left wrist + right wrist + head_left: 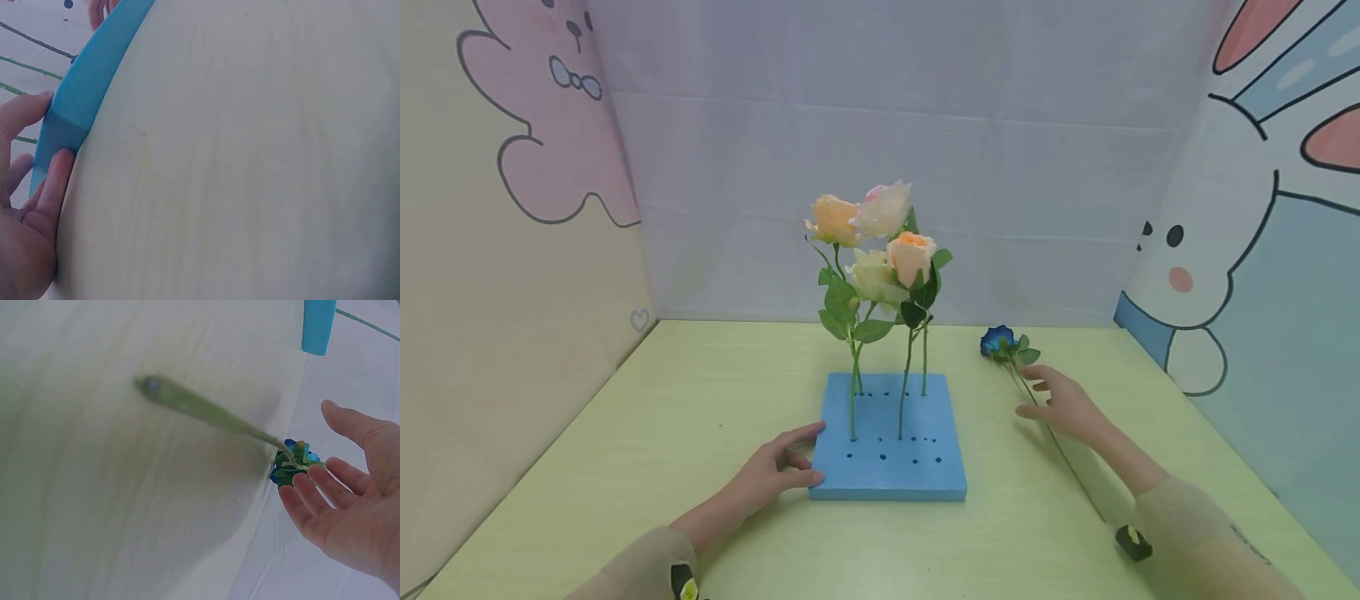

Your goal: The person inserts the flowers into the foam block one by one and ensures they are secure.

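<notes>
A blue board point(887, 481) with small holes lies on the table, and several artificial roses stand upright in it: a yellow-orange rose point(833, 220), a pale pink rose point(883, 210), a cream rose point(874, 277) and a peach rose point(912, 257). My left hand point(778, 461) touches the board's left edge with its fingertips and thumb, also seen against the board's side point(87, 87) in the left wrist view. To the right lies a blue rose point(997, 340), its long stem point(1071, 468) running toward me. Over that stem hovers my right hand point(1063, 404), fingers spread and holding nothing.
The pale yellow-green table point(625, 433) meets a light cloth backdrop point(737, 192) at the back. A left wall panel point(535, 275) and a right wall panel point(1292, 333), both with cartoon animals, flank it. A black wrist device point(1132, 542) sits by the right sleeve.
</notes>
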Available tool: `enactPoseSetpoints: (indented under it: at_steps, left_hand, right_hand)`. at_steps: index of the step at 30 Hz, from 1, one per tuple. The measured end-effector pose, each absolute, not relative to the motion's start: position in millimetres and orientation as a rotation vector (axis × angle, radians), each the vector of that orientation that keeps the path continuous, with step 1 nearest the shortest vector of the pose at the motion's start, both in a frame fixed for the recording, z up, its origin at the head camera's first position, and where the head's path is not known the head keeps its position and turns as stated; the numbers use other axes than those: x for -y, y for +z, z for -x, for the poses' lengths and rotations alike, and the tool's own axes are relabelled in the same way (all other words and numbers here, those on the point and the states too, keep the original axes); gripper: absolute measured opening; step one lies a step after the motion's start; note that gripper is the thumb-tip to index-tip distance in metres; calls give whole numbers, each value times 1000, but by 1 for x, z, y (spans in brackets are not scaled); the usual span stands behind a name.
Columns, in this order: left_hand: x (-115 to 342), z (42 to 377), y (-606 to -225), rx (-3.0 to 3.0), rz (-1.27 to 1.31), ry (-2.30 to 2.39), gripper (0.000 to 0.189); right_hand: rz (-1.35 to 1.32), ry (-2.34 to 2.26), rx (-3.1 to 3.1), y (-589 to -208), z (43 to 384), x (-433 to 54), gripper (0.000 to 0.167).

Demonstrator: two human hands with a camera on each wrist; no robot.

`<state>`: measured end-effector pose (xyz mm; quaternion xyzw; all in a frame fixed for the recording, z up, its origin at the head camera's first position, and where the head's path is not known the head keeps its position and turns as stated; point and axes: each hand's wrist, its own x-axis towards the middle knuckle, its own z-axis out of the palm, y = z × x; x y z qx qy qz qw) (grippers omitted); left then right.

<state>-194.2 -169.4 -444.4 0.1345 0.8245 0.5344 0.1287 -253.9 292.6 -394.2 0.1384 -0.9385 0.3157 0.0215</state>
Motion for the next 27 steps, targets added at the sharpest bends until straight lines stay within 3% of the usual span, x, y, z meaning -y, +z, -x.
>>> enactPoseSetpoints:
  at_steps: [10, 27]
  left_hand:
    - [168, 194, -444, -2401, -361, 1560, 74]
    - [169, 194, -444, -2386, -361, 1571, 74]
  right_hand:
    - [-438, 907, 3001, -398, 257, -300, 72]
    - [-397, 1027, 3087, -397, 256, -307, 69]
